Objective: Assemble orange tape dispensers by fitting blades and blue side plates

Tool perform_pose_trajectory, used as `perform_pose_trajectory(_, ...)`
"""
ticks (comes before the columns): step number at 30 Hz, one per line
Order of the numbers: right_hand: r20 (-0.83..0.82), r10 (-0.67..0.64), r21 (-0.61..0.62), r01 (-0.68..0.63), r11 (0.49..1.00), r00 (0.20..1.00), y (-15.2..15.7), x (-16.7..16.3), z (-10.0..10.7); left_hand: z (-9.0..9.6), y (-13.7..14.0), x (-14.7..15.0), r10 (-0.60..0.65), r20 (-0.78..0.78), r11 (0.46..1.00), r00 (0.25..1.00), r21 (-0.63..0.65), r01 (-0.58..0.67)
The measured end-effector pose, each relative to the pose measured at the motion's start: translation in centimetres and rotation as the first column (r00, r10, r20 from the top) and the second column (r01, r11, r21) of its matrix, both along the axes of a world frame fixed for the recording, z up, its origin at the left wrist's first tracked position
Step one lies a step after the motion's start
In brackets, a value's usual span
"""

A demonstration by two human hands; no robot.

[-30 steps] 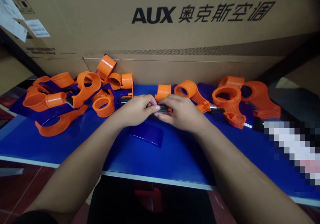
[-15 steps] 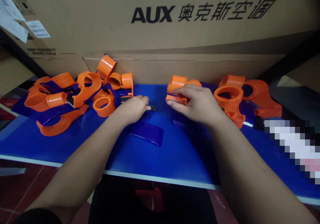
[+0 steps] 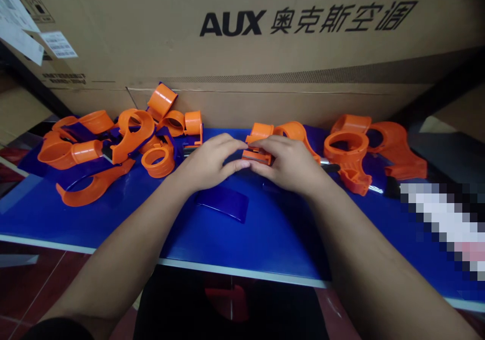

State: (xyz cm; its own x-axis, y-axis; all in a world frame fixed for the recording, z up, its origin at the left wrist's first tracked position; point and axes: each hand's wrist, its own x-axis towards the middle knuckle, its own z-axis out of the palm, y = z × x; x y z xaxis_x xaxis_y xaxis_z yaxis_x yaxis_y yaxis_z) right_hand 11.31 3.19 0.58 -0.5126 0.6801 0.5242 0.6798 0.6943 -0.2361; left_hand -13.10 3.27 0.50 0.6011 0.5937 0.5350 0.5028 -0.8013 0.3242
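My right hand (image 3: 291, 163) grips an orange tape dispenser (image 3: 257, 157) at its front end, thumb below and fingers above. The dispenser's round hub and curved frame show behind the fingers, partly covered. My left hand (image 3: 208, 162) meets it from the left, thumb and index fingertips closed on the front end. Whether a small black piece is still between those fingertips is hidden. A loose dark blue curved plate (image 3: 223, 203) lies on the blue tabletop (image 3: 273, 244) below my hands.
Several orange and blue dispenser parts (image 3: 157, 160) are heaped on the left. More orange dispensers (image 3: 346, 143) lie on the right. A large cardboard box (image 3: 242, 57) stands along the back. The table's white front edge (image 3: 242, 271) runs close to me.
My left hand has moved right with its small black piece, now out of sight, to the dispenser's front end. My right hand has brought the dispenser slightly left and turned it.
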Motion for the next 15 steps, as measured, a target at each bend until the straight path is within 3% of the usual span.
perform_pose_trajectory(4,-0.009,0.005,-0.033,-0.005,0.999,1.000,-0.22,-0.17,-0.08,-0.61,-0.02,0.53,-0.060,-0.086,0.993,0.994,0.096,0.068)
perform_pose_trajectory(11,0.030,0.027,-0.038,-0.026,0.999,0.999,-0.58,-0.19,0.31,-0.44,-0.34,0.41,0.066,-0.270,0.956,0.961,0.294,0.017)
perform_pose_trajectory(15,0.034,0.030,-0.034,-0.029,0.999,0.999,-0.69,0.04,0.75,-0.13,-0.79,0.63,0.159,-0.249,0.922,0.955,0.384,-0.054)
